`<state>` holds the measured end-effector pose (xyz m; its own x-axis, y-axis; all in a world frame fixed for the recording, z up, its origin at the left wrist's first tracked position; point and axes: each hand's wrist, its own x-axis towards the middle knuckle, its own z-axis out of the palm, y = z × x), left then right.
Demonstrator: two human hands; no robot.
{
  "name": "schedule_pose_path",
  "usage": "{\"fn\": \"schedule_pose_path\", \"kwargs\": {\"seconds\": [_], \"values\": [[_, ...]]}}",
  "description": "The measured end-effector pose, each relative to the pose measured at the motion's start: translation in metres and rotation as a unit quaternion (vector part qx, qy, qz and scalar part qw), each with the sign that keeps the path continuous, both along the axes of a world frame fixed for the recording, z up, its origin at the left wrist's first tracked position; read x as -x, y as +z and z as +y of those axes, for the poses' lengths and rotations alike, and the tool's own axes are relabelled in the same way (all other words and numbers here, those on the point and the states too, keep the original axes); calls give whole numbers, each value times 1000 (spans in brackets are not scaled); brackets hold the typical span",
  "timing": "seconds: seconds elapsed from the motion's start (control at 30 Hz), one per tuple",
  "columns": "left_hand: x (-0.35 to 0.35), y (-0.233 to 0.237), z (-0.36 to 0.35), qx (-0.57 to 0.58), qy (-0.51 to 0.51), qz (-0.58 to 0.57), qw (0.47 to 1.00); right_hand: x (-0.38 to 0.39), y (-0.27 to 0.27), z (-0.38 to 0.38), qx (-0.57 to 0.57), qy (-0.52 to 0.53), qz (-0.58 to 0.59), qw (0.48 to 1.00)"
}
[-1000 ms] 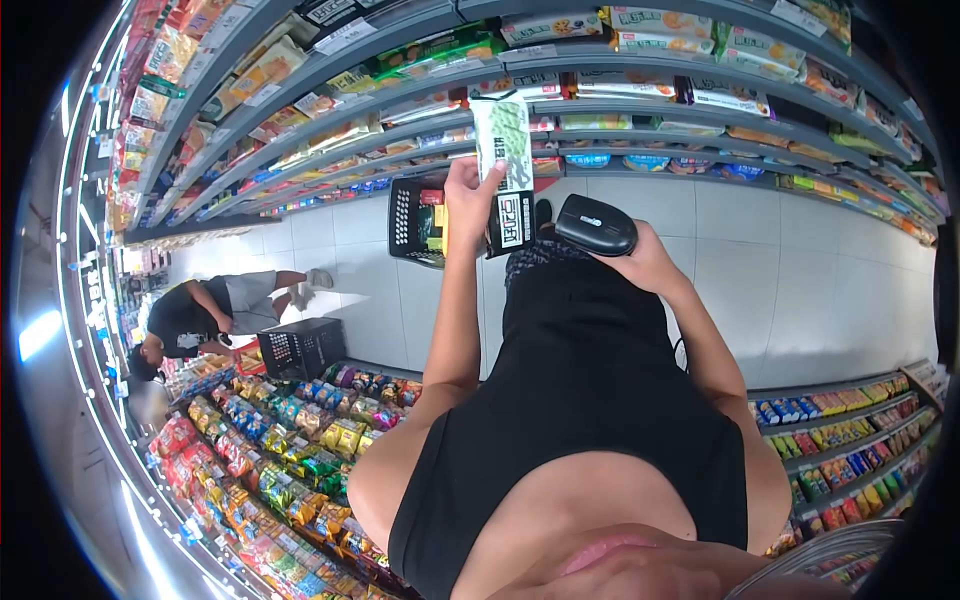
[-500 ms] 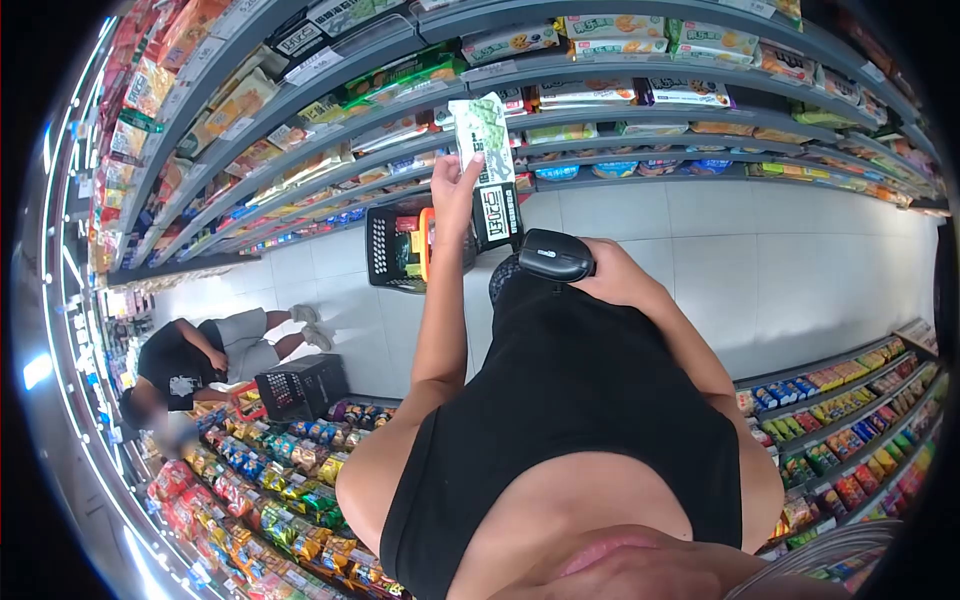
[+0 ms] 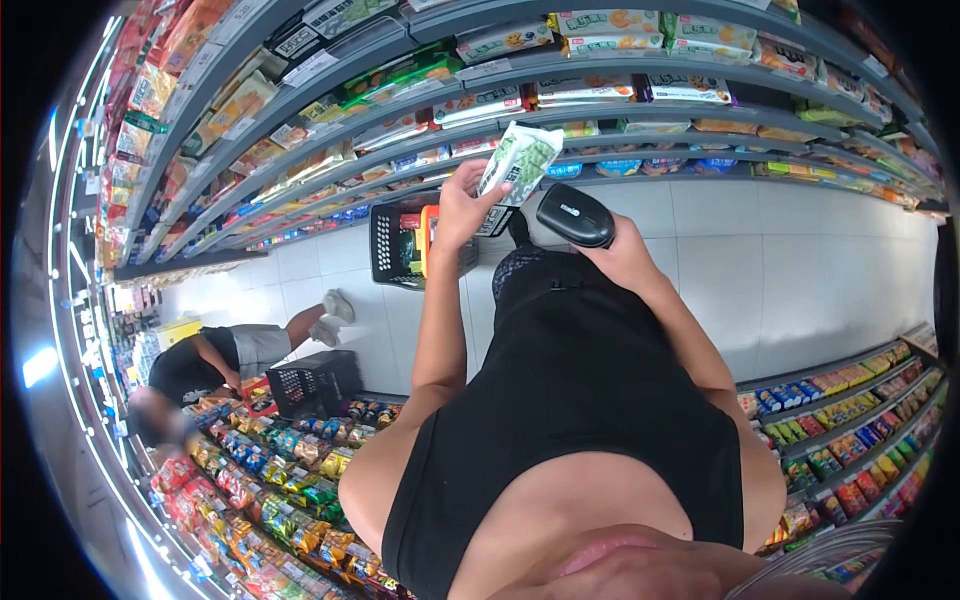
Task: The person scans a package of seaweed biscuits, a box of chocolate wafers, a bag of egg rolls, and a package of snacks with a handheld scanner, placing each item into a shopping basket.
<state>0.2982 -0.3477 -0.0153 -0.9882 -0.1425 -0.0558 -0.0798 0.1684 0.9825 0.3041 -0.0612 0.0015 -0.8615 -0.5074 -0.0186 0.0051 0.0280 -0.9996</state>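
Green-and-white packet (image 3: 530, 163) is gripped in the left hand (image 3: 465, 205); the right hand (image 3: 622, 258) holds a black handheld device (image 3: 576, 215). Basket (image 3: 384, 258) is near the shelving's (image 3: 330, 195) bottom edge.

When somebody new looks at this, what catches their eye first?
Probably the green-and-white packet in the left hand, with a black handheld device close by in the right hand. Next, perhaps, the colorful snack bags spread across the lower left, and just above them a person in a black top near a dark basket.
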Motion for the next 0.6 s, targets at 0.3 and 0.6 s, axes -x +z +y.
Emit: {"fn": "schedule_pose_path", "kwargs": {"seconds": [0.3, 0.6], "values": [[3, -26, -2, -446, 19, -98, 889, -13, -1, 30, 27, 67, 3, 997], [1, -62, 49, -783, -244, -95, 565, -30, 1, 22, 16, 81, 4, 997]]}}
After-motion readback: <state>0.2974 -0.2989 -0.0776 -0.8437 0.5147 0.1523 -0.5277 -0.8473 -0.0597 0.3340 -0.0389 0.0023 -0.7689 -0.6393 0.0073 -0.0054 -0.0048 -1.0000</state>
